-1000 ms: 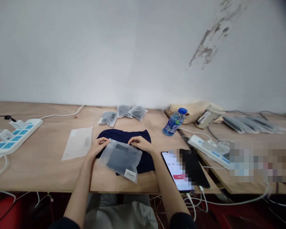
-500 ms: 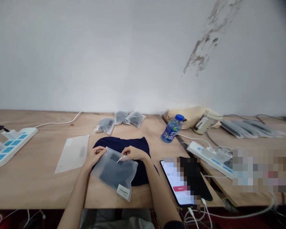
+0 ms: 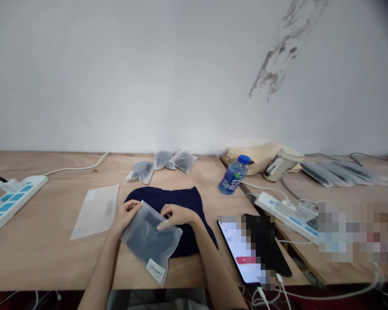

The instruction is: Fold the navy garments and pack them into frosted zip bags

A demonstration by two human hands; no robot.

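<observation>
A frosted zip bag with dark contents and a white label near its lower corner is tilted in front of me. My left hand grips its upper left corner, fingers pinched. My right hand is at the zip edge on the right, with its thumb and fingers closed on the bag. Dark navy cloth lies flat on the table, partly covered by the bag and my right forearm. To the left lies a flat frosted bag with nothing dark inside.
Filled frosted bags sit near the wall. On the right are a blue-capped bottle, a phone, a paper cup, a power strip and more bags. Another power strip stands at the left.
The bag in my hands has shifted slightly left and down. My right hand has moved left along the zip edge, its thumb now on the bag's front.
</observation>
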